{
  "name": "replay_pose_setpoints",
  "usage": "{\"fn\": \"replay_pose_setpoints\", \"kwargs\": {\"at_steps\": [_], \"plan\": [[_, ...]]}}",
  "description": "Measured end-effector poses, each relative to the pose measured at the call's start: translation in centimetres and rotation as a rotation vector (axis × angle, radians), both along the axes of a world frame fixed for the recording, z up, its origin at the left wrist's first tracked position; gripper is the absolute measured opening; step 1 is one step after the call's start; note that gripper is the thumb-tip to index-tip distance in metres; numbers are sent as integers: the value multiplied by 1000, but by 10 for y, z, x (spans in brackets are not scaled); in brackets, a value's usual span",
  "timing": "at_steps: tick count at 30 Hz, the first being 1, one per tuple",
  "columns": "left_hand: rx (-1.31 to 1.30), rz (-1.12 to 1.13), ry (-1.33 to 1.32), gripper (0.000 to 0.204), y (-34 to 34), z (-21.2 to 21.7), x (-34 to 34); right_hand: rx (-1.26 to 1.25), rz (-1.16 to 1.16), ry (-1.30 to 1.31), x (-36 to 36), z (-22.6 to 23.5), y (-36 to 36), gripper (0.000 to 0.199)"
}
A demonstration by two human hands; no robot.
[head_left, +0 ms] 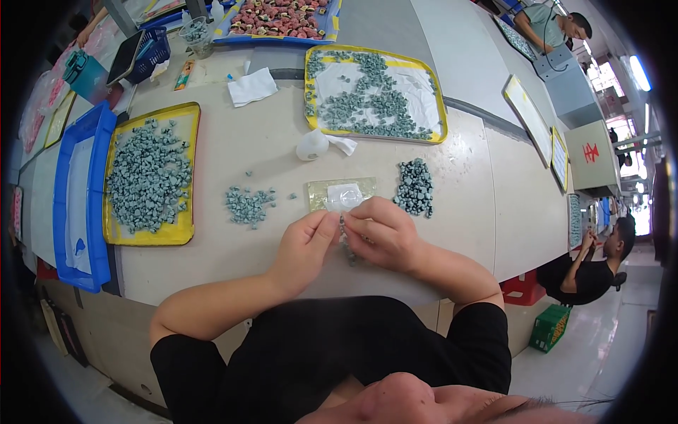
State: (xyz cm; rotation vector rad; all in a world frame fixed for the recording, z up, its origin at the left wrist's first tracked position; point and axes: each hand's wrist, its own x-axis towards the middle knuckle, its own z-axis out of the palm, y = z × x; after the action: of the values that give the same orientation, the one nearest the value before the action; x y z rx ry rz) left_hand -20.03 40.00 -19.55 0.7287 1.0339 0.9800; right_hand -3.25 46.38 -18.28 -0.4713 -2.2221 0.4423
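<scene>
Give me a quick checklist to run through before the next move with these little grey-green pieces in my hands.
1. Both hands on the work: left hand and right hand pinch a short string of pieces between them: ok.
2. String end secured: cannot tell, fingers hide it.
3. Loose pieces within reach: small pile left, darker pile right: ok.
4. Clear packet lies just beyond the hands: ok.
5. Yellow tray stocked: ok.
</scene>
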Motion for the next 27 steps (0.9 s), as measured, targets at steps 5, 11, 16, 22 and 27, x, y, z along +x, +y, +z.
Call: {"fn": "replay_pose_setpoints", "kwargs": {"at_steps": [5,11,16,22,27], "plan": [[-71,-85,13,34,0,3,3,-205,-89,-339,27,21,25,21],[-120,-47,-99,24,7,9,4,-301,-320,-604,56,35,42,19],[-162,58,-329,9,13,-2,2,-296,-337,-728,57,26,44,15],[-124,179,-269,11,17,2,4,-321,-358,-771,55,18,44,12],[-91,114,-284,12,15,3,-4,-313,-381,-789,54,17,41,11]]}}
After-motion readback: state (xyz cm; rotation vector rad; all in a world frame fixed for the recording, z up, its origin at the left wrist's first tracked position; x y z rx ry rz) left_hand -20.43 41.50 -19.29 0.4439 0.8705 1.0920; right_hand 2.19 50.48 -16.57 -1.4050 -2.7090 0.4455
